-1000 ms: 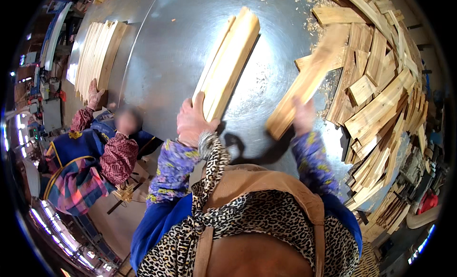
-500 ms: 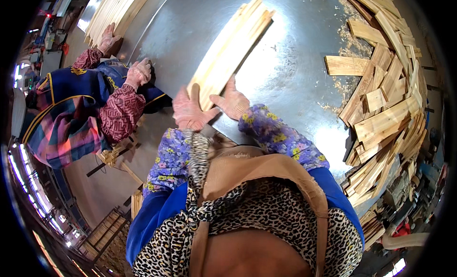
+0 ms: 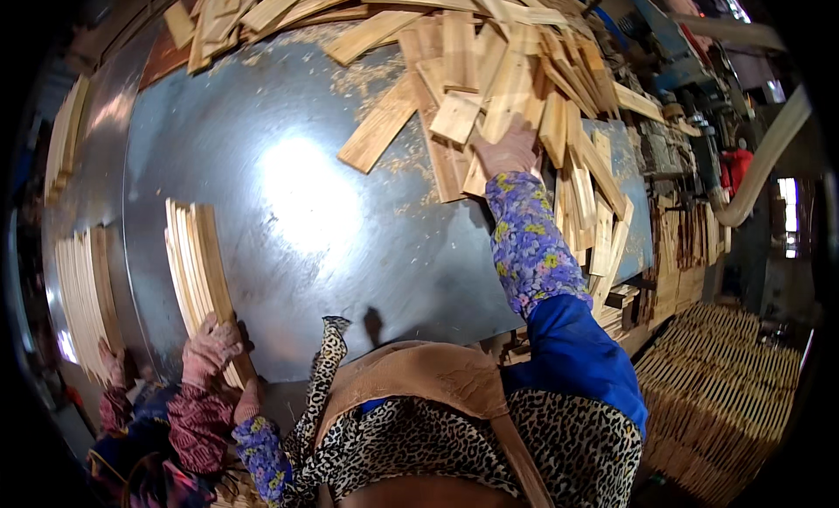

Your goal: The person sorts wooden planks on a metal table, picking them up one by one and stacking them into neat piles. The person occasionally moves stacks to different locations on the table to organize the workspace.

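My right hand, in a pale pink glove, reaches forward onto the heap of loose wooden boards. Its thumb stands apart and its fingers stretch over a board; the blurred fingertips do not show a grip. At lower left, my gloved left hand is beside the near end of a bundle of planks, its fingers mostly hidden. A co-worker's gloved hand lies on that same bundle, just beyond my left hand.
The metal table shines under a bright reflection, with wood shavings scattered near the heap. The co-worker's other hand touches another plank bundle. Slatted wood stacks stand at right, below a bent hose.
My view has swung right. Both my hands were on the plank bundle; my right hand has moved away to the loose boards. The co-worker's hand now rests on that bundle.
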The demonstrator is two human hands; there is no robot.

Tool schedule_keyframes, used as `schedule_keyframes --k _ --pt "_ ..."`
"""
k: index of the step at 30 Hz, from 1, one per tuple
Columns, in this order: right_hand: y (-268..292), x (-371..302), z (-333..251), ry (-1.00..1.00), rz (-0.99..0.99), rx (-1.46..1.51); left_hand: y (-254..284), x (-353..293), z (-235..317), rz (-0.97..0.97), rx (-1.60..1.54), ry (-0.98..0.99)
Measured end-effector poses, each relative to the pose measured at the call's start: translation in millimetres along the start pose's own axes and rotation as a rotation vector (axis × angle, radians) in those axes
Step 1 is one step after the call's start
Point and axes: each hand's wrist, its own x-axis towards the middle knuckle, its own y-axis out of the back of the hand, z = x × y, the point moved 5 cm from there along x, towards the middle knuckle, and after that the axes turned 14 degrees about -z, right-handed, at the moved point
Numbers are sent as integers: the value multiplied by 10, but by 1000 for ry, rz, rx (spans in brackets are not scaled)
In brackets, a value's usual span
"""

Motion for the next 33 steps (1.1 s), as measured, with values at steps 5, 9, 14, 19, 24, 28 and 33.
schedule_keyframes --k 5,9,14,19,24,28,33 --pt "-84 316 637 -149 -196 671 -376 -234 -218 1182 1396 -70" --pt "-93 528 530 -78 -478 1027 -888 -22 -1140 1166 1414 10" --pt "-365 325 661 61 -417 1106 -1424 1000 -1223 800 1397 -50" --pt "-644 -664 411 285 -349 870 -2112 2368 -959 353 1255 -319" --pt "-903 -1918 -386 400 -728 1133 -2709 3099 -781 359 677 -230" --pt "-1052 -2089 -657 545 -812 909 -2274 3057 -1051 333 -194 -96" --pt "-1427 -2156 -726 329 -823 1166 -2053 2765 -935 401 -63 -112"
